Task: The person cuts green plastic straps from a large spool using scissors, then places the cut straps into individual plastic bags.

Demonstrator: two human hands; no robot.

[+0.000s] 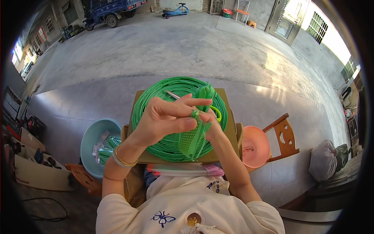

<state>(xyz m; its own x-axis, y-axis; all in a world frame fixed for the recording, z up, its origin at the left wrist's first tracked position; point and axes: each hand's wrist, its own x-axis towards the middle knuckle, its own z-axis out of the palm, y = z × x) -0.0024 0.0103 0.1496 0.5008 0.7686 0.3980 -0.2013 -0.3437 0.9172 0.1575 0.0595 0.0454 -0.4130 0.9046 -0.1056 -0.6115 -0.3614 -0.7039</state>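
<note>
My left hand [163,121] is raised in front of me and pinches a small green woven mesh piece [193,138] between thumb and fingers. My right hand [212,126] is mostly hidden behind the left one and grips the same piece from the right side. Green strips stick up from the piece near my fingertips. Beneath both hands lies a large coil of green plastic strip [171,87] on a cardboard box [224,95]. A pair of scissors with a yellow-green handle [216,111] rests on the coil, its blade pointing to the left.
A light blue basin [90,136] with white and green bits stands at the left. A pink basin [255,146] sits on a wooden chair [286,136] at the right. A white sack [323,160] lies further right. Concrete floor stretches ahead, with a truck far off.
</note>
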